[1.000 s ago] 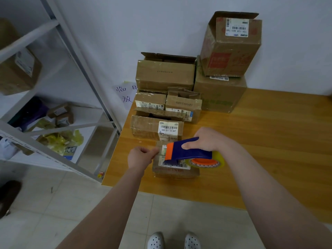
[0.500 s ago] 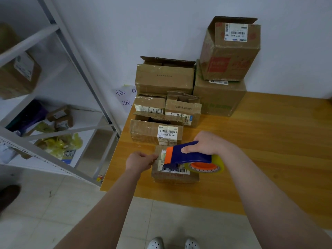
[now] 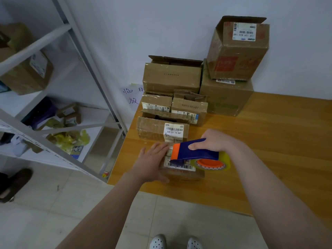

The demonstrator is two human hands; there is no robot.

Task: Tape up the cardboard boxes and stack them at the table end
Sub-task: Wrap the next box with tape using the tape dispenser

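Observation:
A small cardboard box (image 3: 181, 174) with a barcode label lies near the front left corner of the wooden table (image 3: 269, 150). My left hand (image 3: 152, 160) lies flat on the box's left end, fingers straight. My right hand (image 3: 215, 142) grips the blue and orange tape dispenser (image 3: 194, 151), whose yellowish tape roll (image 3: 212, 163) hangs over the box's right side. The dispenser's orange front sits on the box top, beside my left fingertips. Behind it lies another labelled box (image 3: 161, 130).
Several more cardboard boxes are stacked at the table's far left end against the wall, the tallest pile (image 3: 237, 51) at the right. A grey metal shelf rack (image 3: 53, 97) with boxes and bags stands left of the table. My white shoes (image 3: 176, 242) show below on the tiled floor.
My left hand has gone from pinching at the box's left end to lying flat on it with straight fingers. The right hand still holds the dispenser on the box top.

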